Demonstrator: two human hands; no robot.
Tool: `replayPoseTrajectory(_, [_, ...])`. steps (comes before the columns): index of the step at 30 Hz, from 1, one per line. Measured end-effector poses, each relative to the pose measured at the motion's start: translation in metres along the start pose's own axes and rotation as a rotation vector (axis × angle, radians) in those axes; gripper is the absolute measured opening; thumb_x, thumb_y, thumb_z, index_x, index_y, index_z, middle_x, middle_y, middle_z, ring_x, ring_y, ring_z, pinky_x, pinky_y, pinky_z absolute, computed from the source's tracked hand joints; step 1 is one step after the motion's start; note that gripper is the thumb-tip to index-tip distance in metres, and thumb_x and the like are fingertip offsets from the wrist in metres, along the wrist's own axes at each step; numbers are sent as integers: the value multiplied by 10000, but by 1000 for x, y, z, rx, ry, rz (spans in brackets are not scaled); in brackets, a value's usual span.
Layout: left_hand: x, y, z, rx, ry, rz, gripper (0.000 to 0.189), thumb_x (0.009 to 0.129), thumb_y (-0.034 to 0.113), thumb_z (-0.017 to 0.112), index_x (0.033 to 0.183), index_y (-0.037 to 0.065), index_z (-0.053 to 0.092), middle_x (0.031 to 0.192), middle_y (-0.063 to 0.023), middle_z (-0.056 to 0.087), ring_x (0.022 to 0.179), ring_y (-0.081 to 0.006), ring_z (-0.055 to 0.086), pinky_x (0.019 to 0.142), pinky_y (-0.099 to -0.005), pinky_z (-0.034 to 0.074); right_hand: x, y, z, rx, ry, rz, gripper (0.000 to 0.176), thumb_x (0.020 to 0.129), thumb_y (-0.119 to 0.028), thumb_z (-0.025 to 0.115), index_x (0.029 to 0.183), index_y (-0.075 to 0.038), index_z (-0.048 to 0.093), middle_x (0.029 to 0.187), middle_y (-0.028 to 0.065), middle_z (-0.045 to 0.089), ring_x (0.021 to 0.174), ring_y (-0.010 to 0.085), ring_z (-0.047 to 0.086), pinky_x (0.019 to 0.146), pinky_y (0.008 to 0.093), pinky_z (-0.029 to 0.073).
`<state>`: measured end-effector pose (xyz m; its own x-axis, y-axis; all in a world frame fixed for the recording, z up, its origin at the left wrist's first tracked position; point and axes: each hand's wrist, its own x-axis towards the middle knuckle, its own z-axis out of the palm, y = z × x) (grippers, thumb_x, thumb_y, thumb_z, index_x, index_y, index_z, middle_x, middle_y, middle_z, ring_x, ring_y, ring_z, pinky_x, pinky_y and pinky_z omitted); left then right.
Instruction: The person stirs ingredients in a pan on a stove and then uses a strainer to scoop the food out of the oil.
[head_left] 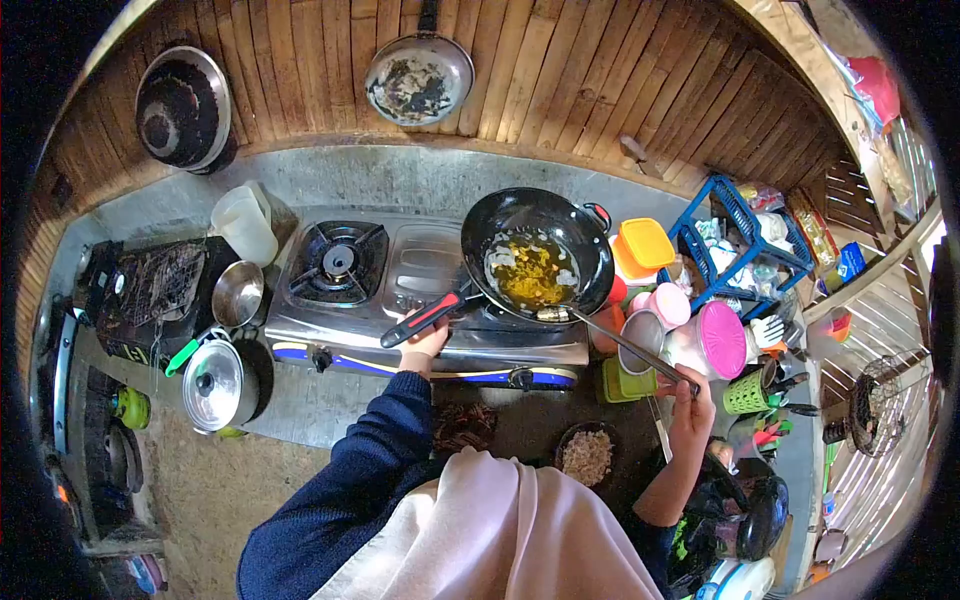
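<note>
Left hand: at the lower left of the wok, the left hand [428,342] meets the black-and-red handle [425,319] from beneath; the handle covers part of the fingers, so I cannot tell whether they are closed around it; the arm wears a dark blue sleeve [345,480].
Right hand: to the right of the stove, the right hand [690,408] has its fingers closed around the upper end of a long metal spatula [632,348]; the shaft slants up and left to the wok.
Wok: the black wok [490,222] sits over the right side of a two-burner stove [430,350]; the spatula's head is at its near rim; yellow-brown food [535,272] lies in the bottom, with pale, shiny patches about it.
Left of the wok: the stove's left burner [338,262] is bare; a lidded silver pot [215,385] and a small metal pan [238,294] stand beyond the stove's left side.
Right of the wok: an orange-lidded container [646,243], a pink lid [722,340] and a blue rack [740,220] crowd together.
Wall: a round pan [420,80] hangs on wooden slats [590,75].
Below: a dark bowl of pale, crumbly pieces [588,456] is near the person's pinkish cloth [490,530].
</note>
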<state>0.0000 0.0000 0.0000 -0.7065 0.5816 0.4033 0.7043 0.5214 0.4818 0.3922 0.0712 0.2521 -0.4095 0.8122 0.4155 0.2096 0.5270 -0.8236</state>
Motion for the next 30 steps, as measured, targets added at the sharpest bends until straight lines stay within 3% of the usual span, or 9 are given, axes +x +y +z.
replayPoseTrajectory(6, [3,-1,-1,-11,87,47,229,775,316,542,707,127,650,659,-111,631,646,-312,616,616,-427,472,3,9,14,8,11,16,222,956,-121,452,1107,24,525,900,138,658,738,150,618,704,270,481])
replayPoseTrajectory(9, [2,-3,6,-43,71,23,224,774,309,547,695,125,649,643,-114,624,633,-311,612,604,-426,471,4,14,19,32,1,-20,272,976,-191,422,1129,17,505,924,114,646,734,124,610,601,221,439])
replayPoseTrajectory(11, [2,-6,9,-69,76,32,217,768,300,552,687,122,646,641,-118,623,620,-312,606,603,-427,471,5,13,23,67,12,62,280,983,-208,401,1153,-3,489,954,100,645,733,101,616,531,182,382])
replayPoseTrajectory(12, [2,-7,10,-68,75,32,217,768,300,552,687,122,646,641,-118,623,620,-312,606,603,-427,471,6,13,25,68,12,63,280,983,-208,401,1153,-3,489,954,100,645,733,101,616,531,182,382])
replayPoseTrajectory(14, [1,-8,13,-69,97,52,210,761,295,557,680,121,642,633,-119,618,602,-315,599,600,-430,471,10,15,31,212,35,90,250,970,-132,410,1157,19,480,1028,143,606,850,168,615,731,275,492])
replayPoseTrajectory(21, [1,-3,6,-51,76,44,180,754,277,564,726,110,627,620,-119,608,587,-322,593,598,-429,473,36,34,75,205,14,184,267,972,-149,404,1172,18,458,1123,155,540,907,177,598,710,297,539])
replayPoseTrajectory(25, [2,-1,2,-28,65,31,192,761,289,556,722,115,627,626,-123,613,598,-321,603,591,-426,479,46,46,99,118,36,29,274,970,-139,409,1191,17,448,1113,141,561,927,165,590,702,275,533])
replayPoseTrajectory(26, [2,-1,3,-21,57,22,216,761,311,555,708,117,633,630,-127,617,603,-322,607,595,-427,481,45,56,106,259,64,66,270,966,-134,419,1186,19,453,1114,146,571,895,161,598,693,265,527])
replayPoseTrajectory(30, [1,1,0,-11,40,15,266,760,357,553,683,122,649,634,-135,623,613,-327,612,601,-432,484,38,56,100,221,14,86,267,961,-136,432,1175,21,463,1109,153,580,906,166,606,687,254,519])
